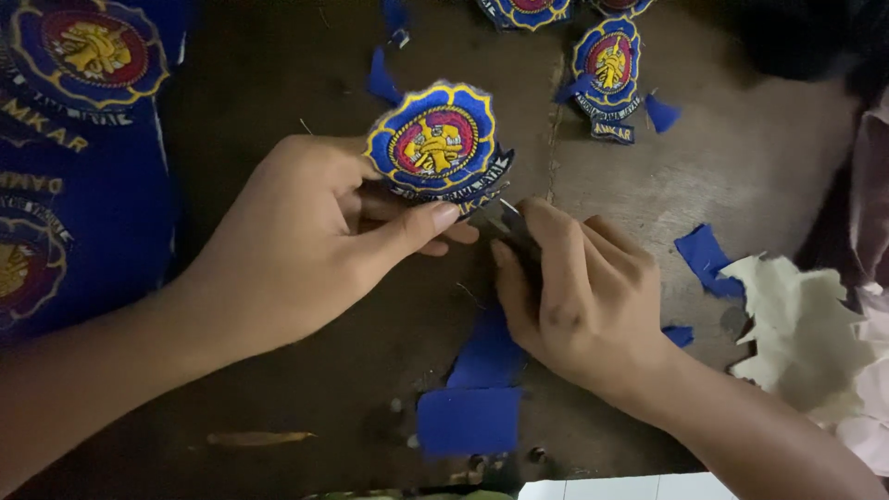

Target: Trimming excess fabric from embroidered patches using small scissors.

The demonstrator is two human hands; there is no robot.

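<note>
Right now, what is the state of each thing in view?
Left hand: pinching the held badge.
Held badge: lifted, face up, lower edge at the cutter.
Right hand: closed around a small cutter.
Cutter: tip at the badge edge.
Second badge: lying on the table.
Blue scraps: loose.

Both forearms bare to the frame's edge, no sleeves showing; left hand (306,236) and right hand (583,296) ungloved, nails short

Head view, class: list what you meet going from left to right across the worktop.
Blue cloth sheet of badges → left hand → held embroidered badge → right hand → blue scrap → cream backing scraps.
</note>
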